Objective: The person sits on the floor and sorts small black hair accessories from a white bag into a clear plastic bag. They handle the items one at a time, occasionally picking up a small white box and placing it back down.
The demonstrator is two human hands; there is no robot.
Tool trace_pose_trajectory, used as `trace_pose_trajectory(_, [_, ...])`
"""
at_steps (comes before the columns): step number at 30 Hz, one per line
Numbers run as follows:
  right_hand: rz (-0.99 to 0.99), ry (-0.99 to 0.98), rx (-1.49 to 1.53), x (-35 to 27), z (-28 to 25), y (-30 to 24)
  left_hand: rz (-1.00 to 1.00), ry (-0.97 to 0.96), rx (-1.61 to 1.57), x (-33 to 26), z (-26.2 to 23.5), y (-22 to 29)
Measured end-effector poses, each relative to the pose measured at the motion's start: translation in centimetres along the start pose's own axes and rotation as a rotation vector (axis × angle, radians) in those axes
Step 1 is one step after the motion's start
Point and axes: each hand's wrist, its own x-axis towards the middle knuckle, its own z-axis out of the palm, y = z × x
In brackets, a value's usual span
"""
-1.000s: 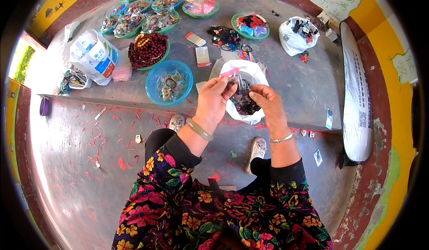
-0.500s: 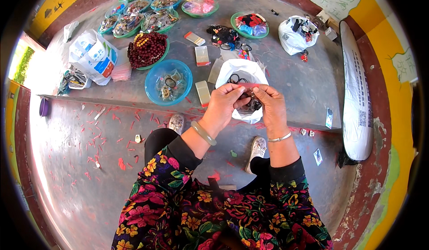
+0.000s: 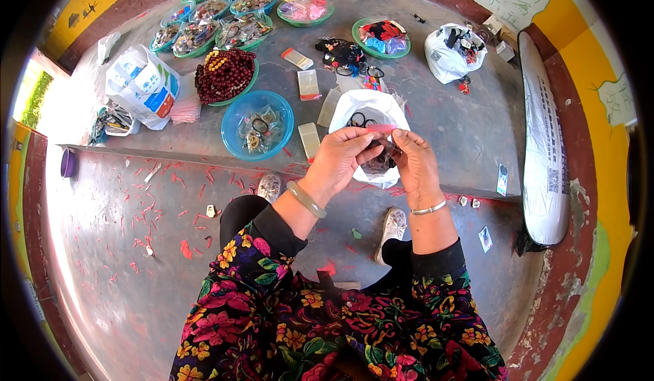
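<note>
A small pink strip [image 3: 380, 129] is stretched between the fingertips of both hands; whether it is the top of a clear bag, I cannot make out. My left hand [image 3: 338, 157] pinches its left end between thumb and curled fingers. At the right end, my right hand [image 3: 417, 165] pinches with thumb and forefinger. Right beneath them stands an open white plastic bag [image 3: 342, 106] holding black hair ties [image 3: 361, 119] and other dark pieces, partly hidden by the hands. A blue basin [image 3: 233, 140] with small clear packets [image 3: 262, 138] is left of my left hand.
Shallow boxes [image 3: 308, 85] lie left of the white bag on the raised concrete ledge [image 3: 436, 119]. Dark red beads [image 3: 228, 78] and several filled baskets [image 3: 245, 34] stand farther left. Another filled white bag [image 3: 453, 61] is at right, near a long white roll [image 3: 545, 143]. Red scraps litter the floor.
The fingers of my right hand have shifted slightly and lowered along the pink strip, so more of it shows. My left hand has barely moved.
</note>
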Motion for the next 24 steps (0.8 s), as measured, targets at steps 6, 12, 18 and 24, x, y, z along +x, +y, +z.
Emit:
trace_pose_trajectory(6, [-0.247,0.081,-0.419,-0.1,0.0,-0.1,0.044,0.072,0.095,0.2,0.0,-0.4])
trace_pose_trajectory(12, [-1.000,0.128,-1.144,-0.9,1.8,-0.5,0.070,0.146,0.288,0.3,-0.5,-1.0])
trace_pose_trajectory(18, [-1.121,0.037,-1.323,-0.9,2.1,0.5,0.069,0.123,0.448,0.2,-0.2,-1.0])
trace_pose_trajectory(24, [-1.136,0.040,-1.409,-1.0,2.1,0.6,0.128,0.115,0.530,-0.2,0.6,-0.8])
